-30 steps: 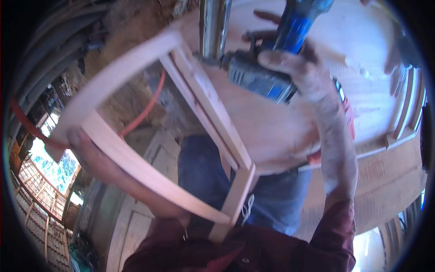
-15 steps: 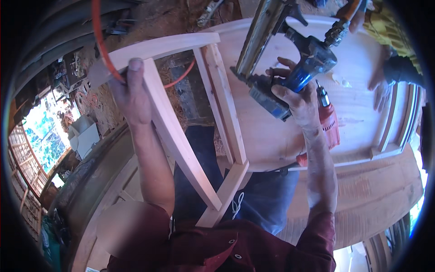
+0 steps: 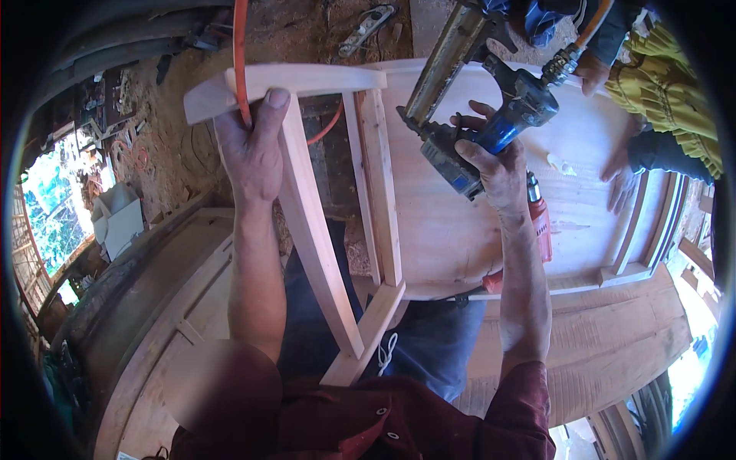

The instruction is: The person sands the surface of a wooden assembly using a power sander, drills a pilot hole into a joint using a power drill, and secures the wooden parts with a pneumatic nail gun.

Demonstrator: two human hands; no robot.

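Observation:
My left hand (image 3: 257,157) is closed round the far left corner of a pale wooden frame (image 3: 314,230), thumb up along the bar. The frame has a curved far rail, two long bars and a short near piece close to my shirt. An orange hose (image 3: 241,61) hangs over that hand. My right hand (image 3: 502,169) grips a blue and black nail gun (image 3: 514,119) by its body, its long magazine slanting up and away. The nail gun is held above a broad wooden panel (image 3: 437,238). A red drill (image 3: 540,230) lies on the panel beyond my right wrist.
A co-worker's hand (image 3: 622,180) rests on the panel at the right; another hand (image 3: 592,73) is near the nail gun's hose fitting (image 3: 563,63). A ribbed wooden board (image 3: 598,330) lies below the panel. A white box (image 3: 116,218) stands far left.
My left hand and the far end of the frame have shifted right. The nail gun stays in my right hand, almost unmoved. The whole view has turned slightly; more of the co-worker shows.

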